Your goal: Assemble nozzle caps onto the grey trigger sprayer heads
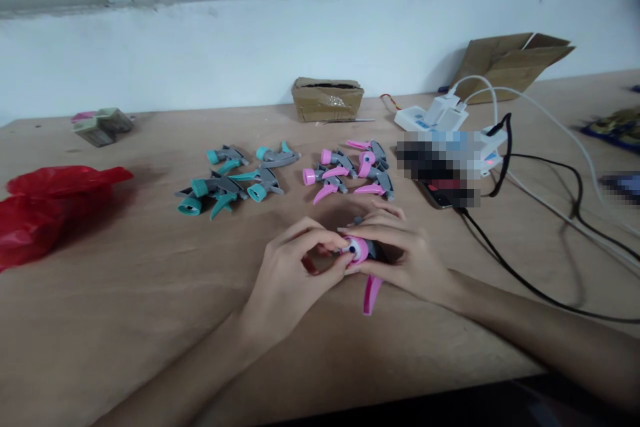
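Note:
A pink-and-grey trigger spray head (371,293) is gripped in my right hand (407,250), its pink collar facing me and its trigger pointing down. Inside the collar shows a white disc with a dark hole. The thumb and forefinger of my left hand (297,273) pinch together at that collar's opening; what sits between the fingertips is too small to make out. Beyond my hands lie several other pink-and-grey spray heads (326,175). To their left is a group of several teal-and-grey spray heads (225,190).
A red plastic bag (55,203) lies at the left, with small wrapped blocks (103,127) behind. By the wall stand a small carton (327,100) and an open cardboard box (505,70). A power strip (415,119), a partly blurred phone (440,197) and cables (520,280) occupy the right.

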{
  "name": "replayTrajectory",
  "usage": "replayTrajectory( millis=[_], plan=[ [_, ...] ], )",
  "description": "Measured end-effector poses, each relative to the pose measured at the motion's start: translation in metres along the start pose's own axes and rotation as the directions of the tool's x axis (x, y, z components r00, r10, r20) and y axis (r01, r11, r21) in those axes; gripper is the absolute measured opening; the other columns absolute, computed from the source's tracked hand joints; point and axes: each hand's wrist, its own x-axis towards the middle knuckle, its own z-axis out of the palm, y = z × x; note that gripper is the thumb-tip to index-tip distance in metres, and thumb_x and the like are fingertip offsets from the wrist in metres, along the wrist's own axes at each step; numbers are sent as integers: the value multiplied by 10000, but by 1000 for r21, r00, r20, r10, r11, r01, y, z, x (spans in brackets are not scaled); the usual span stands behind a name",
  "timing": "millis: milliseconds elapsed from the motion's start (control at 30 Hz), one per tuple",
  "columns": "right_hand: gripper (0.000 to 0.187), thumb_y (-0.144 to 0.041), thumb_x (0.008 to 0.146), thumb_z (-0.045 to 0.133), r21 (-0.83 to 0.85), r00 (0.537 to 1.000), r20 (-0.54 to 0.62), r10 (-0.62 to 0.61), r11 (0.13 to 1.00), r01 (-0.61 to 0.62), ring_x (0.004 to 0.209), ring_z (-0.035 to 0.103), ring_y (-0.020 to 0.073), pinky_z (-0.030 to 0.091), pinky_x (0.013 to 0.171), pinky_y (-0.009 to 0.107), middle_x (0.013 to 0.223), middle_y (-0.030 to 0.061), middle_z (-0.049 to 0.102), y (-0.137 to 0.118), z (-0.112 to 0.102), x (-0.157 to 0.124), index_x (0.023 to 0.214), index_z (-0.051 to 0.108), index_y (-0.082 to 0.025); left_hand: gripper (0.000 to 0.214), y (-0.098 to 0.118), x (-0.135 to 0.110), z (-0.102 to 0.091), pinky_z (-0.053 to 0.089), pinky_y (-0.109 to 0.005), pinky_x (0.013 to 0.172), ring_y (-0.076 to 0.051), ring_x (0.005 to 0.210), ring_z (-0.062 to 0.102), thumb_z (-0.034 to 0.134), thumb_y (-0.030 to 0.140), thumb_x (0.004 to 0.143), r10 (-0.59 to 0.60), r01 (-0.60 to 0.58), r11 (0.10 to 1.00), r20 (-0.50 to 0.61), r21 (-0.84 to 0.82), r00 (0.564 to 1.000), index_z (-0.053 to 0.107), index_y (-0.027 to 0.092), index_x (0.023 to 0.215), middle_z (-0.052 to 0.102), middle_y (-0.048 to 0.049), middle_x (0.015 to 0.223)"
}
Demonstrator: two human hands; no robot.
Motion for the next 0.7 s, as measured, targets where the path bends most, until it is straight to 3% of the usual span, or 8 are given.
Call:
replayTrajectory(
  millis=[233,433,700],
  plan=[
    [326,-375,752,657,-87,1000,-26,-16,996,14,927,617,185,350,969,441,938,9,699,-1,1,0,1061,623,-276,22,4,-4,3,446,-183,535,-76,601,542,621,202,770,-27,25,997,27,78,999,640,209,777,594,23,776],
    [310,-372,744,665,-59,998,-59,-2,998,-1,912,621,186,361,957,441,956,8,701,-1,3,0,1035,624,-274,66,5,-7,3,457,-194,565,-87,643,543,651,245,757,-18,26,993,-67,118,998,625,218,812,580,19,802],
    [325,-358,738,672,-68,999,-41,-21,997,19,902,619,182,358,966,443,930,21,700,-2,2,0,1041,629,-248,30,4,-7,3,448,-183,546,-76,620,535,607,212,789,-12,12,995,-1,101,1000,631,216,808,578,22,795]
  ],
)
